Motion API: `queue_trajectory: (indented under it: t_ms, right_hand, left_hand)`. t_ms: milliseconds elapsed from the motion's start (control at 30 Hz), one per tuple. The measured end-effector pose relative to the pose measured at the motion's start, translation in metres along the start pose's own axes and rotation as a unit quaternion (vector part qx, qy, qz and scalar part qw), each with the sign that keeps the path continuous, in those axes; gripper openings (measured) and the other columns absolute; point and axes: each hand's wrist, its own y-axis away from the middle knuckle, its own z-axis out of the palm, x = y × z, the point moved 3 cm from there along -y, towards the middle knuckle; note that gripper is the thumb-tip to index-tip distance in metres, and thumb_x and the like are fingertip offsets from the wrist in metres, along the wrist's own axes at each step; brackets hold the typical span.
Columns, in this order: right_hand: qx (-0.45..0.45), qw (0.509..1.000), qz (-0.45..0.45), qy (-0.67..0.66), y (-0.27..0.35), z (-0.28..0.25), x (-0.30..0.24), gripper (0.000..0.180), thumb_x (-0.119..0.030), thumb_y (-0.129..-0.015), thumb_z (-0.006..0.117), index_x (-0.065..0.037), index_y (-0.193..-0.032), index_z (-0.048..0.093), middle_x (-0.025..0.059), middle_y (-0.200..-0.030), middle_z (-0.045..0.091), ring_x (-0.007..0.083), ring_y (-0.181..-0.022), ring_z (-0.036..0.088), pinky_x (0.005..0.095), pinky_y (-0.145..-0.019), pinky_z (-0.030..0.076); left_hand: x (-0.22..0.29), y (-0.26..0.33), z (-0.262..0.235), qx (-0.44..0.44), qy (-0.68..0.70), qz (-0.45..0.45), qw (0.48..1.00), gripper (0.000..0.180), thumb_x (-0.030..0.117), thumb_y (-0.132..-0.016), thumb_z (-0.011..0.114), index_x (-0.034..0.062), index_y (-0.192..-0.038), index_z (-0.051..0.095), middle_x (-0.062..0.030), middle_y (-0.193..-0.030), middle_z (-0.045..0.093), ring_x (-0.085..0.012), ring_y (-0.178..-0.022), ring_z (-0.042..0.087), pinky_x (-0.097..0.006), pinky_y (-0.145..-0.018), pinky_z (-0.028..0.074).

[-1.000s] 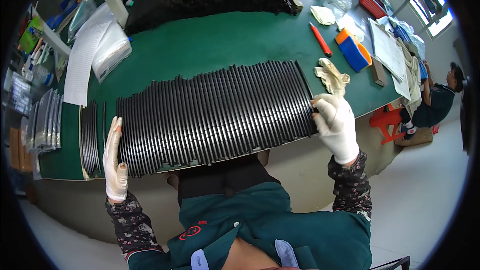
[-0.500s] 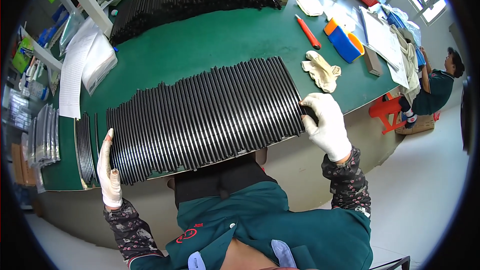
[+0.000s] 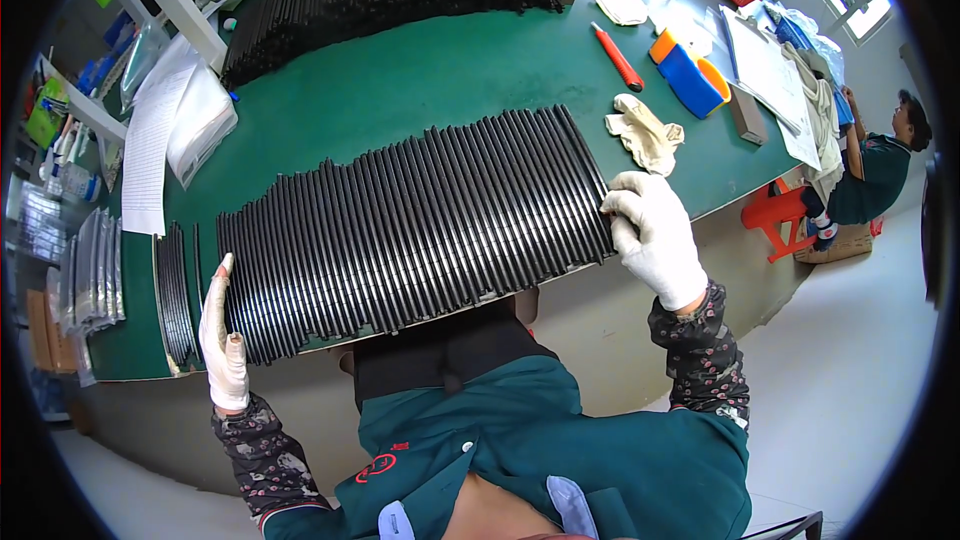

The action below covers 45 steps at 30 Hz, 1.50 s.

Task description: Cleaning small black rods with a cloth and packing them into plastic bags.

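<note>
A wide row of thin black rods (image 3: 420, 225) lies side by side along the near edge of the green table (image 3: 420, 65). Their far ends are uneven, stepping lower toward the left. My left hand (image 3: 226, 350), in a white glove with bare fingertips, is stretched out straight against the left end of the row. At the other end, my gloved right hand (image 3: 658, 245) is closed, its bent fingers and thumb against the outermost rods; its fingertips are partly hidden. Left of my left hand lie a single rod and a small group of black rods (image 3: 174, 300).
Across the table lies a large pile of black rods (image 3: 380, 5), with another person's fingers at its far side. To the right are a cream glove (image 3: 645, 135), a red-handled tool (image 3: 618, 58), a blue-and-orange holder (image 3: 692, 85) and a grey block (image 3: 747, 118). Papers (image 3: 150, 160) hang at left.
My right hand's fingers and thumb have drawn closer together at the row's right end. The far ends of the rods there look slightly shifted. My left hand keeps its place against the row.
</note>
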Motion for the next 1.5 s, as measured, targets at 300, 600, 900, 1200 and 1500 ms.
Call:
queue_trajectory:
  t_ms: [300,600,900,1200,1500]
  right_hand:
    - [-0.027,0.998,0.052,0.032,-0.001,-0.002,-0.007,0.013,-0.011,-0.068,0.063,-0.005,-0.079,0.062,0.009,-0.092,0.06,0.0284,-0.087,0.056,0.0385,-0.075,0.047]
    - [-0.005,0.998,0.054,0.021,-0.003,0.007,-0.006,0.018,-0.006,-0.063,0.061,-0.005,-0.081,0.06,0.0132,-0.102,0.059,0.0322,-0.095,0.056,0.0395,-0.079,0.047]
    - [-0.035,0.996,0.074,0.025,-0.001,0.009,-0.019,0.017,-0.01,-0.062,0.063,-0.006,-0.078,0.06,0.0177,-0.121,0.056,0.0341,-0.103,0.054,0.0409,-0.085,0.045]
    - [-0.01,0.999,0.028,-0.029,-0.004,0.009,-0.024,0.017,-0.006,-0.059,0.061,-0.003,-0.076,0.06,0.0236,-0.116,0.058,0.039,-0.106,0.056,0.0425,-0.091,0.046]
    - [0.002,0.999,-0.016,-0.029,-0.009,0.014,-0.029,0.028,0.002,-0.056,0.058,-0.004,-0.083,0.061,0.0219,-0.114,0.058,0.0397,-0.109,0.054,0.0445,-0.093,0.044]
  left_hand:
    - [-0.001,-0.001,0.0,0.002,0.0,0.007,1.0,0.079,0.065,-0.091,0.034,0.0052,-0.143,0.036,-0.0199,-0.141,0.043,-0.0319,-0.133,0.04,-0.042,-0.112,0.026]
    - [-0.003,0.0,0.0,0.0,-0.003,0.012,1.0,0.078,0.065,-0.092,0.033,0.0058,-0.143,0.037,-0.0187,-0.142,0.043,-0.032,-0.133,0.04,-0.042,-0.111,0.026]
    - [0.001,-0.002,0.0,-0.001,-0.003,0.001,1.0,0.076,0.063,-0.092,0.036,0.0052,-0.141,0.039,-0.0188,-0.141,0.044,-0.0318,-0.132,0.04,-0.042,-0.111,0.028]
    - [0.004,-0.003,0.0,0.002,-0.01,0.01,1.0,0.074,0.06,-0.093,0.04,0.003,-0.14,0.039,-0.0193,-0.141,0.044,-0.0319,-0.132,0.041,-0.041,-0.11,0.029]
    - [0.002,-0.002,0.0,-0.002,-0.017,0.017,1.0,0.071,0.057,-0.094,0.04,0.004,-0.141,0.039,-0.0193,-0.141,0.044,-0.0319,-0.132,0.041,-0.041,-0.11,0.029]
